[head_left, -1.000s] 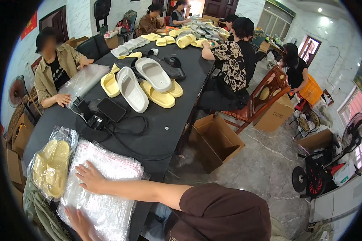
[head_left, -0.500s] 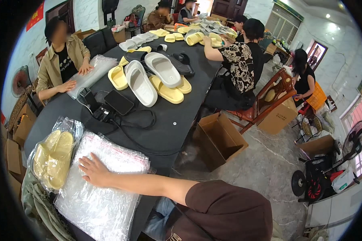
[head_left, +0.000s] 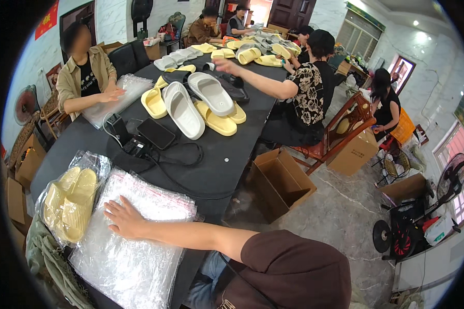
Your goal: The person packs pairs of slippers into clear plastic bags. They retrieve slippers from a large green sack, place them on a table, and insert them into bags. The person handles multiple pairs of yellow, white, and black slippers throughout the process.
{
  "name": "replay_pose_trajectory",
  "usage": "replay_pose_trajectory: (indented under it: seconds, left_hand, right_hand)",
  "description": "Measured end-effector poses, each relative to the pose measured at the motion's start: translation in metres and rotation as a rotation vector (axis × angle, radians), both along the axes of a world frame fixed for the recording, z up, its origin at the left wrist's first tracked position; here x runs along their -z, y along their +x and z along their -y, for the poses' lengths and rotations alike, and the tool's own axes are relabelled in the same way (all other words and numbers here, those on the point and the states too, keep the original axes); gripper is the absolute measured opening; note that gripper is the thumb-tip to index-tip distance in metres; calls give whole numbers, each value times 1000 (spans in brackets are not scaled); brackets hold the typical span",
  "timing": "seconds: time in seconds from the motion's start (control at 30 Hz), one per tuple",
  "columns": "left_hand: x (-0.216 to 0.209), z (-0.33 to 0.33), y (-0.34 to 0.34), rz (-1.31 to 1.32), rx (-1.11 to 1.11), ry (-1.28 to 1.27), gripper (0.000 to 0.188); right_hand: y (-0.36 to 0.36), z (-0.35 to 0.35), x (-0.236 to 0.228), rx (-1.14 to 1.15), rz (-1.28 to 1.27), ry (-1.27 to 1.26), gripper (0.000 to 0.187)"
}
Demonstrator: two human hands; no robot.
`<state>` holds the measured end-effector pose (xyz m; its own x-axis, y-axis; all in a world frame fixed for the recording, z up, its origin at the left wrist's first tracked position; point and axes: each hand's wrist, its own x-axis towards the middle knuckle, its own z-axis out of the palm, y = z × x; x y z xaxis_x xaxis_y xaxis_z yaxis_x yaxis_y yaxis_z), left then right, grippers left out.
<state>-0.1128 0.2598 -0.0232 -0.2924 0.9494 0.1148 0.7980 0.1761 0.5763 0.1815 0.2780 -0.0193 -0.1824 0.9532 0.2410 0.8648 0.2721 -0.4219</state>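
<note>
My right hand (head_left: 125,220) lies flat, fingers apart, on a stack of clear plastic zip bags (head_left: 134,262) at the near end of a long black table (head_left: 227,170). My brown-sleeved right arm reaches in from the lower right. To the left of the stack lies a pair of yellow slippers sealed in a clear bag (head_left: 69,203). My left hand is out of view. Farther up the table lie two white slippers (head_left: 183,110) and yellow slippers (head_left: 219,122).
A black phone (head_left: 157,134), small black devices and a looped cable sit mid-table. A person in a tan jacket (head_left: 85,72) presses bags at left. A person in a patterned shirt (head_left: 309,92) reaches across. An open cardboard box (head_left: 281,183) stands on the floor at right.
My right hand stays flat on the bag stack. Fingers seen at the lower left one second ago are gone from view. The person in the patterned shirt has stretched an arm over the table.
</note>
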Motion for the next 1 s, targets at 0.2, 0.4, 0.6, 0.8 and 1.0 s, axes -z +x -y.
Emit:
replay_pose_trajectory:
  seconds: [0.2, 0.4, 0.6, 0.8, 1.0]
  left_hand:
    - [0, 1, -4, -6, -11, -10, 41]
    - [-8, 8, -16, 8, -57, 9, 39]
    - [-37, 45, -96, 78, -217, 129, 37]
    - [-126, 182, -191, 82, -500, 424, 36]
    - [-176, 207, -70, -343, -357, 884, 31]
  right_hand:
    - [-1, 2, -2, -6, 8, -3, 58]
    - [4, 5, -7, -5, 10, -31, 58]
    - [0, -2, 3, -2, 2, 10, 56]
    - [2, -3, -7, -29, 66, 27, 48]
    - [7, -11, 3, -14, 204, 76, 51]
